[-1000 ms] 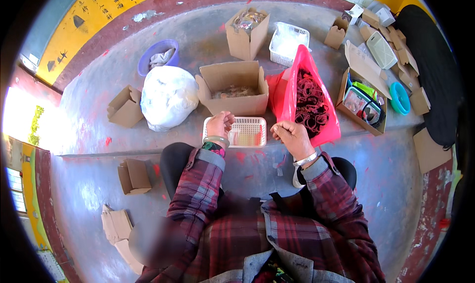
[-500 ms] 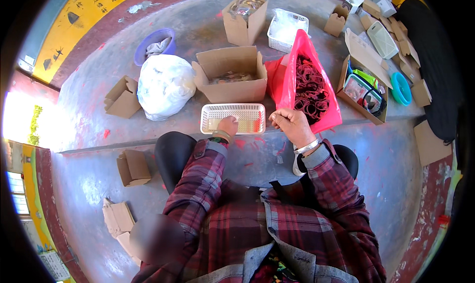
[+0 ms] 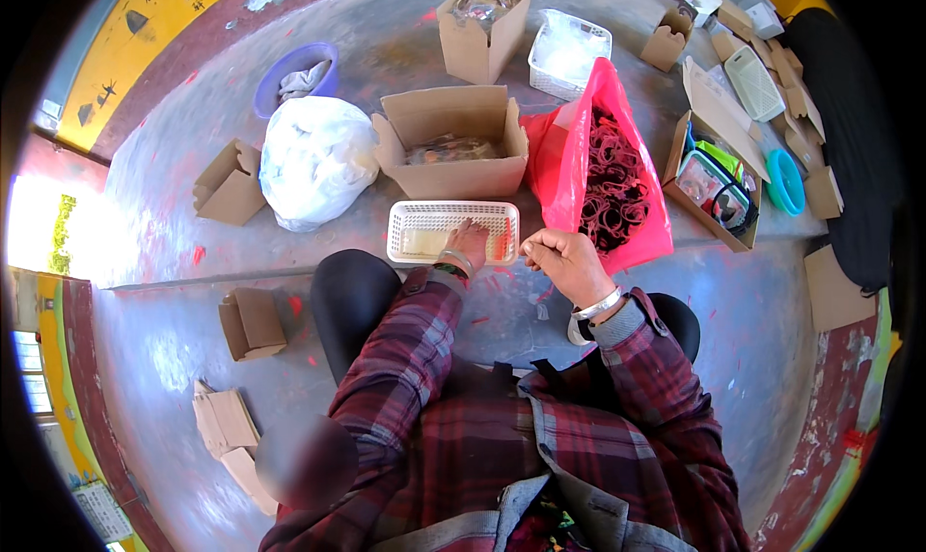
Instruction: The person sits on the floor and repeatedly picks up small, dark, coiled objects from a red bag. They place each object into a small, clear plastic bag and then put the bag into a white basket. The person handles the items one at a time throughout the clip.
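A white plastic basket [image 3: 398,209] stands in front of me, with small red pieces [image 3: 503,235] at its right end and pale flat items on its left side. My left hand [image 3: 467,242] reaches over the near rim into it, open, fingers stretched out over the contents. Just off the basket's right side, my right hand [image 3: 571,265] is closed in a pinch; whatever sits between thumb and forefinger is too small to make out. Right beside it stands a bright pink plastic bag [image 3: 558,180], open and full of dark red and black loops [image 3: 613,180].
Behind the basket stands an open cardboard box [image 3: 463,178] holding plastic-wrapped items. A stuffed white bag [image 3: 320,164] and a purple basin [image 3: 265,87] lie left. Rightward are a box of tools and odds [image 3: 709,226] and a turquoise basket [image 3: 785,182]. A floor step edge [image 3: 193,284] runs across.
My left hand has shifted right inside the basket and its fingers have opened out from a curled shape. My right hand stays pinched near the basket's right side.
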Demonstrator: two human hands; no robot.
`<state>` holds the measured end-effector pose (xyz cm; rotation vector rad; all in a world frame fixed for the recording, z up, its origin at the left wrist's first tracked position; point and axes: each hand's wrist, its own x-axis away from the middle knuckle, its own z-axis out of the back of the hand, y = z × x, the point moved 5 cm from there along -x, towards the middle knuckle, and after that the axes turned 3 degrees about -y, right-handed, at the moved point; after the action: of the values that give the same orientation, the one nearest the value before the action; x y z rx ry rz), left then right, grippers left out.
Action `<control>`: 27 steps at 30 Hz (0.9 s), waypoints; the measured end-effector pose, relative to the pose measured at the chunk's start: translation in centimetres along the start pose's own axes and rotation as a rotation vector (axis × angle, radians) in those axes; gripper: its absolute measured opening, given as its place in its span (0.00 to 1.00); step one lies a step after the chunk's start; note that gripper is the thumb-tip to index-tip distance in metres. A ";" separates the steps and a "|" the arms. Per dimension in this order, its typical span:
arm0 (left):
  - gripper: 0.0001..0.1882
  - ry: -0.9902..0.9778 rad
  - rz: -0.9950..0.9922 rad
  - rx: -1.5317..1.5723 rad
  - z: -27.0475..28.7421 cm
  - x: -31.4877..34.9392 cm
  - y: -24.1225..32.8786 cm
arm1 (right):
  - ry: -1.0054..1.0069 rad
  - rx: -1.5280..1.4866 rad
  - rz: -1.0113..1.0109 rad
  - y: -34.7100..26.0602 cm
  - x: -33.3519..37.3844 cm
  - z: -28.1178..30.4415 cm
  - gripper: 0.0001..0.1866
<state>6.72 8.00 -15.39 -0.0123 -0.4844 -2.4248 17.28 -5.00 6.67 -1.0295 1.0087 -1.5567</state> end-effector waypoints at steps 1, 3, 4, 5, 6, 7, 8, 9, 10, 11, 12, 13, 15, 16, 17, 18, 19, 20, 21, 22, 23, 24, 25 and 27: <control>0.12 -0.058 0.018 -0.018 0.7 -0.1 0.7 | 0.004 0.006 0.023 0.0 0.1 0.1 0.10; 0.15 -0.171 0.057 -0.056 1.8 -0.2 1.4 | 0.027 -0.010 0.032 0.1 0.1 0.1 0.09; 0.14 -0.153 0.060 -0.060 1.8 -0.2 1.3 | 0.037 -0.019 0.039 0.1 0.1 0.1 0.09; 0.13 -0.136 0.062 -0.064 1.8 -0.1 1.2 | 0.033 -0.024 0.039 0.0 0.1 0.0 0.09; 0.13 -0.119 0.065 -0.068 1.7 -0.1 1.1 | 0.028 -0.029 0.039 -0.1 0.1 0.0 0.09; 0.12 -0.104 0.063 -0.062 1.5 0.0 0.9 | 0.024 -0.035 0.039 -0.3 0.1 -0.1 0.09; 0.12 -0.089 0.062 -0.057 1.4 0.0 0.8 | 0.009 -0.027 0.028 -0.2 0.1 -0.1 0.09; 0.12 -0.074 0.058 -0.051 1.6 0.1 0.9 | -0.004 -0.018 0.016 -0.2 0.2 0.0 0.09; 0.12 -0.097 0.070 -0.068 1.7 0.0 1.0 | -0.017 -0.009 0.004 -0.1 0.2 0.0 0.09; 0.12 -0.120 0.082 -0.085 1.8 -0.1 1.0 | -0.021 -0.004 -0.002 -0.1 0.2 0.0 0.10; 0.11 -0.142 0.094 -0.102 1.8 -0.2 1.0 | -0.024 0.003 -0.008 -0.2 0.2 0.0 0.10; 0.11 -0.128 0.096 -0.103 1.8 -0.3 0.9 | -0.028 0.009 -0.014 -0.2 0.2 0.0 0.10; 0.11 -0.101 0.099 -0.105 1.9 -0.3 0.7 | -0.030 0.019 -0.009 -0.2 0.2 0.1 0.10; 0.11 -0.070 0.091 -0.119 2.0 -0.3 0.8 | -0.031 0.024 -0.007 -0.2 0.2 0.1 0.10; 0.10 -0.039 0.083 -0.133 2.0 -0.2 0.8 | -0.032 0.023 -0.007 -0.2 0.1 0.0 0.10; 0.10 -0.008 0.074 -0.148 2.1 -0.1 0.8 | -0.032 0.022 -0.006 -0.1 0.1 0.0 0.10; 0.10 -0.032 0.058 -0.160 2.0 -0.2 0.9 | -0.032 0.022 -0.006 0.0 0.1 0.0 0.10; 0.10 -0.056 0.042 -0.173 1.9 -0.2 0.9 | -0.033 0.022 -0.008 0.1 0.1 0.0 0.10; 0.10 -0.080 0.024 -0.184 2.0 -0.3 1.1 | -0.032 0.023 -0.010 0.2 0.0 0.0 0.10; 0.10 -0.088 0.007 -0.201 2.1 -0.2 1.3 | -0.031 0.024 -0.013 0.3 0.0 0.0 0.10; 0.10 -0.094 -0.009 -0.219 2.2 -0.2 1.6 | -0.007 0.012 0.002 0.3 0.0 0.0 0.10; 0.10 -0.102 -0.025 -0.237 2.3 -0.1 1.7 | 0.017 0.000 0.017 0.3 0.0 -0.1 0.10; 0.10 -0.102 -0.030 -0.249 2.1 -0.2 1.7 | 0.042 -0.013 0.032 0.3 0.1 0.0 0.10; 0.10 -0.103 -0.041 -0.274 2.0 -0.3 1.5 | -0.006 0.000 -0.003 0.3 0.1 0.0 0.10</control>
<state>7.65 7.76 -13.03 -0.2476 -0.1953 -2.5213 17.31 -5.11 6.42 -1.0359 1.0033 -1.5554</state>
